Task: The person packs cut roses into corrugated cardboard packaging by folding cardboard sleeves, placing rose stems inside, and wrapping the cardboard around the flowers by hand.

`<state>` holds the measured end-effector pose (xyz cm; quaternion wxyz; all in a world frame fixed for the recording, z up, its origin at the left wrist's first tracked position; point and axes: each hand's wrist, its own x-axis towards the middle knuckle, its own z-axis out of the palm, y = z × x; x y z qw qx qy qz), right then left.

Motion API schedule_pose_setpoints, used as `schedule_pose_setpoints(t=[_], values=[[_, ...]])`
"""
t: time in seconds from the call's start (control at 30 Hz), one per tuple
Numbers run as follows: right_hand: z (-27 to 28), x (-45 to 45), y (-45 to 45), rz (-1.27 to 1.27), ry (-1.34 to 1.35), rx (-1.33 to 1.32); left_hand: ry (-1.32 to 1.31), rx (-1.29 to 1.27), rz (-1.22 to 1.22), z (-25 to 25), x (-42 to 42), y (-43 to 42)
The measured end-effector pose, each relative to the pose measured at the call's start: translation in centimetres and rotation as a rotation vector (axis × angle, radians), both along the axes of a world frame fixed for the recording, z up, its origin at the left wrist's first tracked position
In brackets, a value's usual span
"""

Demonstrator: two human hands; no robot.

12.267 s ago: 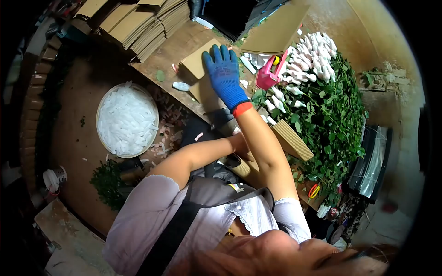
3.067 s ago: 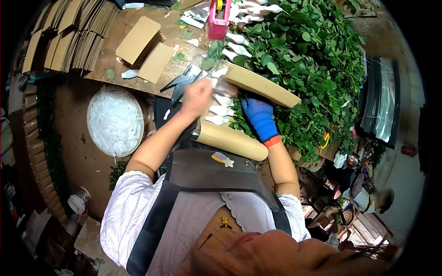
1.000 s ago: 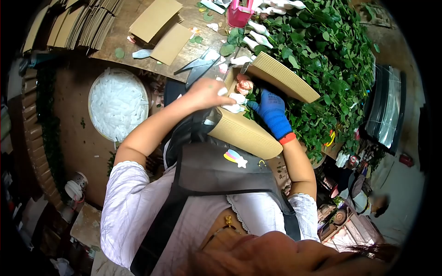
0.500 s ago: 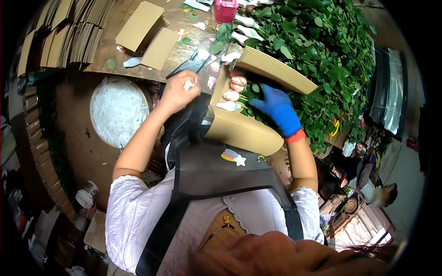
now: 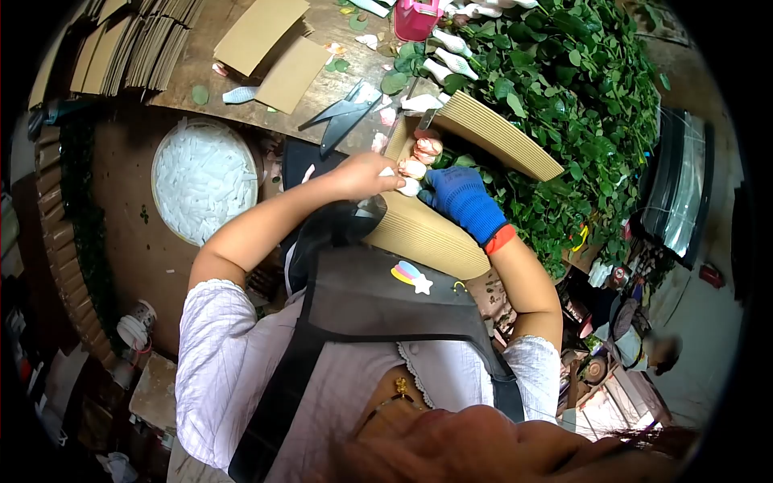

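Observation:
My left hand point(image 5: 369, 176) is bare and closed, with a bit of white foam netting point(image 5: 386, 171) showing between its fingers. Its fingertips touch a rose head in a white net sleeve point(image 5: 410, 187). My right hand point(image 5: 463, 198), in a blue glove with an orange cuff, is curled closed just right of that rose, at its stem; the fingertips are partly hidden. Pale pink roses point(image 5: 427, 149) lie in a row beside it, inside a folded sheet of corrugated cardboard point(image 5: 431, 233). Scissors point(image 5: 345, 115) lie on the wooden table beyond my left hand.
A round tub of white net sleeves point(image 5: 203, 183) stands at left. Stacked cardboard sheets point(image 5: 133, 48) and loose cardboard pieces point(image 5: 262, 36) are on the table point(image 5: 189, 60). Leafy rose stems point(image 5: 555, 88) pile up at right. A pink container point(image 5: 416, 20) stands at the back. A person point(image 5: 640, 346) is at far right.
My left hand has moved right and nearer me, from beside the scissors to the sleeved rose. My right hand has shifted slightly left and its spread fingers have curled in. The camera view has shifted slightly.

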<state>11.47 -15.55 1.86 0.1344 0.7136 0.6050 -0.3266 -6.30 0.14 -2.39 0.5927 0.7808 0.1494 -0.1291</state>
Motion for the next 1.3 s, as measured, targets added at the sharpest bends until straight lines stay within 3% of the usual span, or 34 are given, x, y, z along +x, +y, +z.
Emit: schedule_pose_setpoints(t=[0.1,0.23,0.3,0.37,0.43,0.5,0.57,0.63,0.67,0.77,0.83,0.9,0.97,1.1,1.17,1.3], values=[[0.0,0.0,0.1,-0.003,-0.012,-0.003,0.045,-0.443,0.255,-1.5,-0.9,-1.0],[0.2,-0.3,-0.2,-0.032,-0.021,0.019,0.029,-0.608,0.469,-2.1,-3.4,-2.0],[-0.1,-0.3,-0.1,-0.018,-0.013,-0.005,-0.042,-0.824,0.711,1.1,-4.3,-1.1],[0.2,0.0,-0.3,-0.015,0.014,0.002,-0.057,-0.868,0.922,2.7,-6.9,1.7],[1.2,0.7,-0.4,-0.003,0.061,0.042,-0.05,-0.757,0.948,3.4,-11.5,5.3],[3.5,1.3,-0.3,-0.05,0.019,0.0,0.157,-0.327,0.902,4.1,-16.8,8.5],[5.3,1.4,0.0,-0.099,-0.019,-0.011,0.491,0.653,0.645,2.0,-23.1,10.5],[6.3,1.3,0.0,-0.148,-0.069,0.011,0.763,1.391,0.37,4.1,-24.0,9.5],[6.2,1.4,-0.2,-0.115,-0.099,-0.002,0.723,1.461,0.382,4.9,-23.5,9.0],[6.1,2.1,-0.3,-0.27,-0.074,0.16,0.182,0.957,0.644,2.7,-19.5,8.3],[5.0,2.5,0.0,-0.224,-0.08,0.139,-0.048,0.349,0.687,4.0,-12.5,5.6],[4.2,2.2,0.8,-0.169,-0.103,0.087,-0.011,0.175,0.5,4.7,-6.8,3.4],[2.1,2.2,0.6,-0.134,-0.165,0.113,-0.21,0.097,0.439,4.1,-2.5,1.2],[-1.5,1.8,-0.2,-0.181,-0.183,0.321,-0.648,0.505,0.183,3.7,2.8,0.2],[-1.6,1.6,-0.3,-0.185,-0.159,0.258,-0.7,0.62,-0.061,2.8,4.4,0.1],[-0.3,2.7,-1.2,-0.131,-0.081,0.315,-0.511,0.591,-0.105,0.7,5.4,0.0]])
